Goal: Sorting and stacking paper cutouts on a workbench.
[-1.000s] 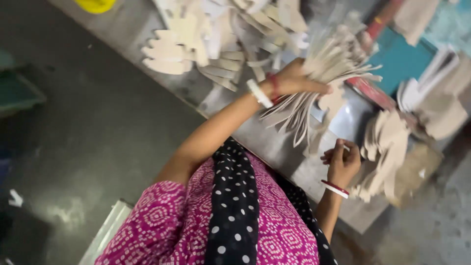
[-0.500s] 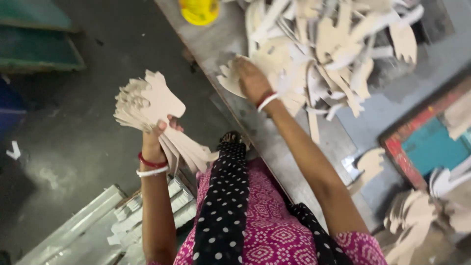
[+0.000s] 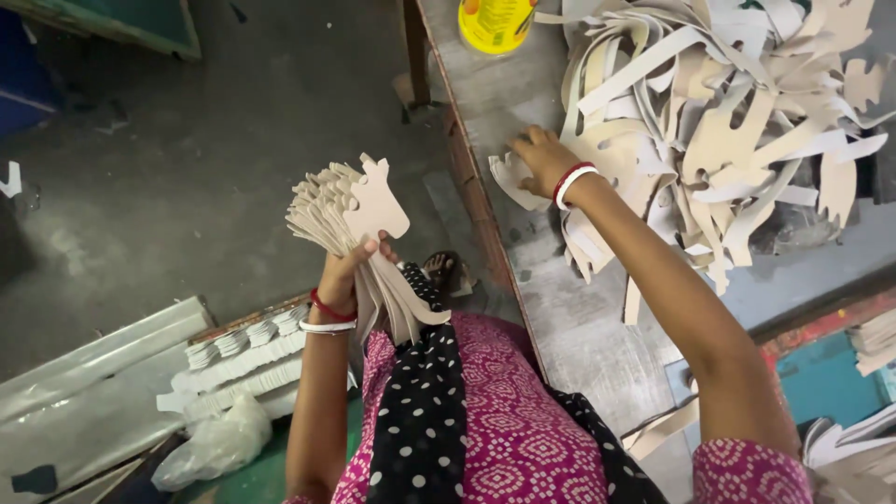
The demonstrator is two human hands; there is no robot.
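Left hand [image 3: 347,269] clenched on fanned cutout stack [image 3: 350,210]; right hand [image 3: 541,161] fingers press a cutout [image 3: 511,179] beside the worktop pile [image 3: 728,103]

Yellow bottle [image 3: 497,21] parked at the bench edge, just beyond the right hand [image 3: 541,159]. White strip bundles [image 3: 245,350] stacked on the floor below the left hand [image 3: 350,266], crumpled clear bag [image 3: 213,446] beside them. Teal tray [image 3: 821,378] left well behind the right hand.

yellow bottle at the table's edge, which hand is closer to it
Right. The right hand rests on the cutout pile on the table, just below the yellow bottle. The left hand holds a cutout stack off the table, farther away.
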